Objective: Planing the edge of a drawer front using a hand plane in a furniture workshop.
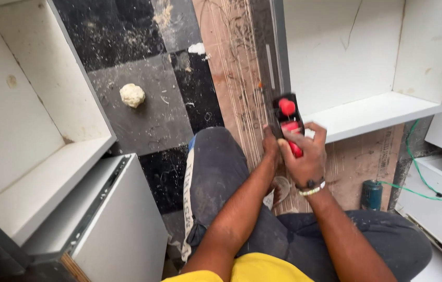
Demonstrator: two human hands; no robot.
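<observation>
Bright, even daylight, soft shadows; wide-angle bending at edges, distant detail perhaps slightly soft.

single head-worn view, looking steeply down from above the person's lap; close range to the white cabinet (367, 112), which lies just ahead and right. no second view overlaps this one.

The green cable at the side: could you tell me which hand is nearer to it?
Right. The right hand, on the red tool, is closer to the green cable; the left hand sits farther away.
</observation>
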